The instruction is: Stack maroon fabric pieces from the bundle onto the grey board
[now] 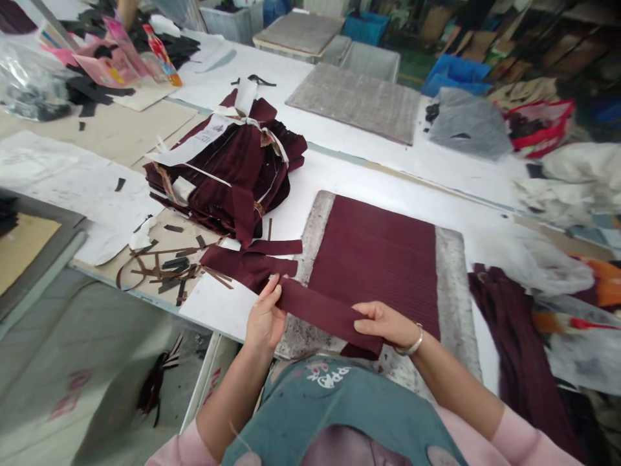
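Observation:
A maroon fabric strip [317, 309] is stretched between my two hands above the table's front edge. My left hand [266, 314] pinches its left end between thumb and fingers. Near the other end, my right hand [383, 323] grips it, thumb on top, and a short end hangs past the fingers. Behind the strip lies a grey board [451, 285] covered in the middle by rows of maroon strips [378, 252]. Loose maroon pieces [242, 265] rest left of the board. Farther back sits a tied bundle of maroon fabric [228, 162] with a paper label.
Brown and black scraps [169, 268] litter the table's left front edge. A second grey board [359, 102] lies at the back. Dark maroon strips [509, 336] hang at the right beside clear plastic bags [543, 259]. A pink box [107, 65] and a bottle [162, 55] stand at the back left.

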Demonstrator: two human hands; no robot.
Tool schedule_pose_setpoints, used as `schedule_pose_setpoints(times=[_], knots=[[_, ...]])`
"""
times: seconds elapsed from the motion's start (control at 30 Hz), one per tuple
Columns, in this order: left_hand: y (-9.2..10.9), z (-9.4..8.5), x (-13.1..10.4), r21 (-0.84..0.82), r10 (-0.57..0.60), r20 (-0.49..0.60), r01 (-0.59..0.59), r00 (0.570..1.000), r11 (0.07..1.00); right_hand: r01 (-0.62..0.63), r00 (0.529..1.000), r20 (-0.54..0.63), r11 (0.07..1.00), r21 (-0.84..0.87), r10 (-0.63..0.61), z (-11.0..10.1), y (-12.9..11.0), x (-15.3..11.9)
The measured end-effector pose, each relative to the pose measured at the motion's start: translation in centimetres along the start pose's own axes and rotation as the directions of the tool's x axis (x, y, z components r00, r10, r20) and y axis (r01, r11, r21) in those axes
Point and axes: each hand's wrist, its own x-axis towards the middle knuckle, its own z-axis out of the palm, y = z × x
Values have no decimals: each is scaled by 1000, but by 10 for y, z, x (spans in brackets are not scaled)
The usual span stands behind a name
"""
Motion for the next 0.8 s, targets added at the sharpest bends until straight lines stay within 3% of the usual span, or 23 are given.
schedule_pose_setpoints(times=[0.17, 0.33, 0.43, 0.63, 0.7, 0.8], knots=[[-9, -3, 11, 64, 97, -81, -92, 992, 994, -34, 997, -65, 999, 21, 35, -37, 31, -35], [-27, -16, 24, 147, 143, -53, -134, 988, 980, -37, 989, -137, 989, 144, 57, -68, 76, -59], [-37, -32, 33, 212, 105, -61, -90, 993, 973, -42, 974, -208, 978, 206, 86, -87, 108, -77], [-57, -60, 46, 353, -1, -123, 45, 992, 935, -194, 922, -287, 952, 236, 260, -119, 172, -120], [-64, -65, 47, 409, -44, -117, 89, 992, 908, -150, 876, -408, 948, 281, 259, -128, 189, -129], [-75, -67, 48, 538, -83, -119, 134, 989, 832, -44, 723, -643, 946, 322, 253, -141, 207, -132]])
